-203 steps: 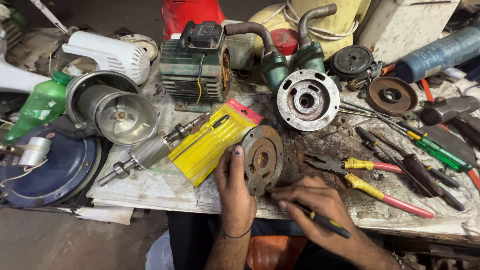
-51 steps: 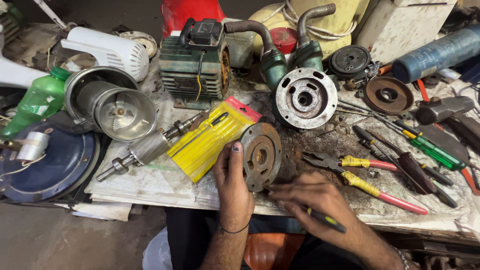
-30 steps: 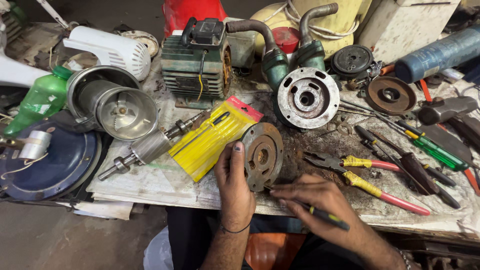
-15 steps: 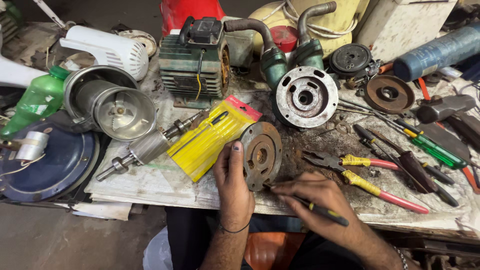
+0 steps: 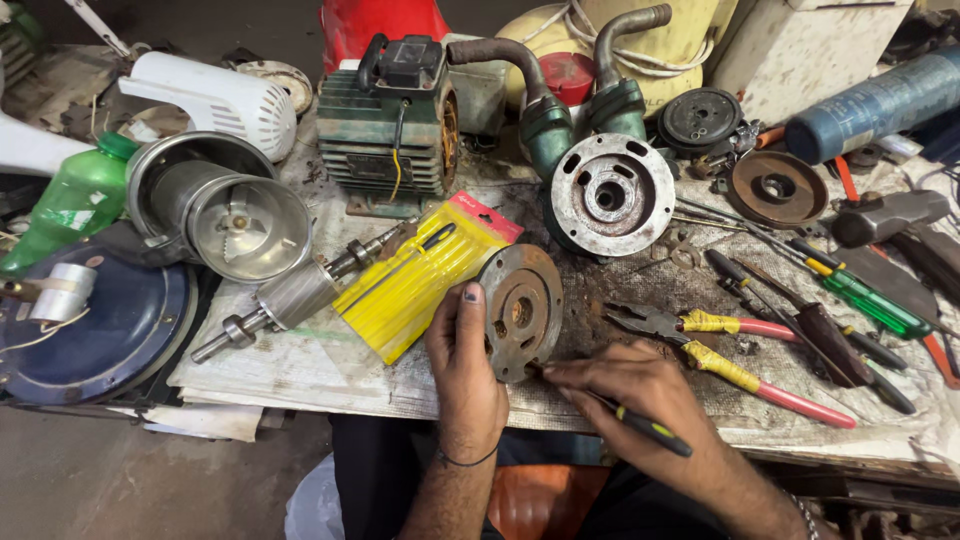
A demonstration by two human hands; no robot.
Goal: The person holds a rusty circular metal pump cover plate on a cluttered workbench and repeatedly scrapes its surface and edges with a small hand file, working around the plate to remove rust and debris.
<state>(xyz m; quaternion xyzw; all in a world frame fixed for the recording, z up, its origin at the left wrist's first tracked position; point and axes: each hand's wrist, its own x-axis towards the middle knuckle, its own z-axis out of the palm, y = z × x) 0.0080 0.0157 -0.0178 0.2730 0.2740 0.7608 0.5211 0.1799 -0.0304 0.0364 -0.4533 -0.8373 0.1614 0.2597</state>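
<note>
On the far left of the cluttered bench a green plastic bottle point(image 5: 75, 205) lies tilted beside a shiny metal cup with a blade at its bottom point(image 5: 225, 208), and below them sits a dark blue round lid point(image 5: 120, 330). A white ribbed housing point(image 5: 222, 97) rests behind the cup. Just right of the cup, a steel shaft with a drum-shaped middle point(image 5: 290, 298) lies at a slant on the paper covering the table point(image 5: 300, 365), its upper end touching a yellow blister pack of tools point(image 5: 425, 275). Behind the pack stands a green finned motor point(image 5: 390, 120).

At the near edge, the left hand point(image 5: 465, 365) props a rusty round disc point(image 5: 520, 310) up on its rim, fingers wrapped behind it and the thumb pressed against its left face. The disc stands just right of the yellow pack, its hole facing right. The right hand point(image 5: 640, 395) is closed around a black-and-yellow screwdriver point(image 5: 625, 418), whose tip meets the lower edge of the disc.

Behind the disc, a grey round flanged housing point(image 5: 612, 193) leans in front of two green pipe fittings point(image 5: 580, 105). To the right lie pliers with red and yellow grips point(image 5: 740, 355), a green-handled screwdriver point(image 5: 870, 300), a rusty brown pulley disc point(image 5: 775, 188), and, at the far right, a blue cylinder point(image 5: 880, 100).
</note>
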